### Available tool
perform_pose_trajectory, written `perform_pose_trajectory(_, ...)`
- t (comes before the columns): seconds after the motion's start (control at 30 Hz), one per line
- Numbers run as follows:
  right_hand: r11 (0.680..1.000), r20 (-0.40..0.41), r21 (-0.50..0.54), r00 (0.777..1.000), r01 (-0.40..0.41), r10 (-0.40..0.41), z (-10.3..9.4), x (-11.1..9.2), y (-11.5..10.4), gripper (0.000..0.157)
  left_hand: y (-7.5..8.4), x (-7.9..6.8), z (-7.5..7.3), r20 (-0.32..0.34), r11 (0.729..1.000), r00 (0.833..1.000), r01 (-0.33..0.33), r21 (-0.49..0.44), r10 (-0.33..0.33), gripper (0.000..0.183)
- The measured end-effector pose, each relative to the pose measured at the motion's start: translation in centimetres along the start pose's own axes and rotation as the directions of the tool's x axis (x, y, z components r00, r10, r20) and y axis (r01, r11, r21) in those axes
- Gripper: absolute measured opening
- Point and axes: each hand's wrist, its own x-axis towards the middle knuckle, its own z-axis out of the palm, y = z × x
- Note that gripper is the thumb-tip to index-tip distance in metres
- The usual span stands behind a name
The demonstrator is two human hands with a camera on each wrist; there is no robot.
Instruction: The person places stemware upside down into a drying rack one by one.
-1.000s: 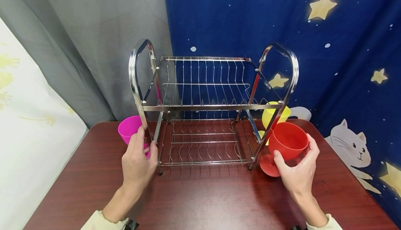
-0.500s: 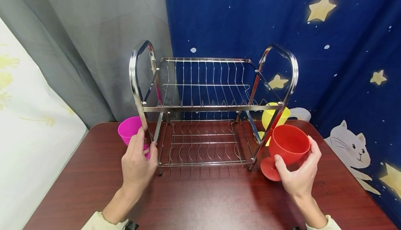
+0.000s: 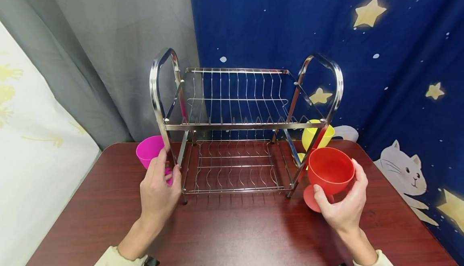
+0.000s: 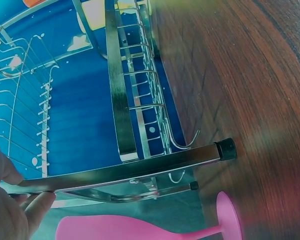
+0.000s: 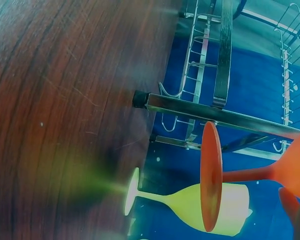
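My left hand (image 3: pixel 159 189) grips the front left post of a two-tier chrome dish rack (image 3: pixel 246 127); the left wrist view shows its fingers (image 4: pixel 39 212) around the metal. Behind that hand stands a magenta goblet (image 3: pixel 149 149), partly hidden. On the other side, my right hand (image 3: pixel 344 205) holds a red goblet (image 3: pixel 328 181) by its bowl, thumb at the front and fingers at the far right. The red goblet is upright beside the rack's front right post. Its foot is off the table in the right wrist view.
A yellow goblet (image 3: pixel 311 137) stands behind the red one, at the rack's right side. The brown wooden table (image 3: pixel 239 229) reaches back to a grey curtain (image 3: pixel 123 48) and a blue starry curtain (image 3: pixel 253 24). A white cloth (image 3: pixel 40 145) hangs at the left.
The red goblet has come slightly nearer to me with my right hand. My left hand keeps its place on the rack post.
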Motion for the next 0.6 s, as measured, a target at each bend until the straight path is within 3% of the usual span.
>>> perform_pose_trajectory(0.4,0.998,0.033,0.002,0.997,0.068,-0.068,0.7,0.8,-2.8,0.085,0.0,-0.1,0.0,-0.01,1.0,1.0,0.007,0.0,-0.007,0.052)
perform_pose_trajectory(0.6,0.992,0.044,-0.005,0.991,0.124,-0.123,1.1,0.8,-2.5,0.085,0.1,-0.1,-0.1,0.006,0.999,0.999,0.033,-0.006,-0.033,0.051)
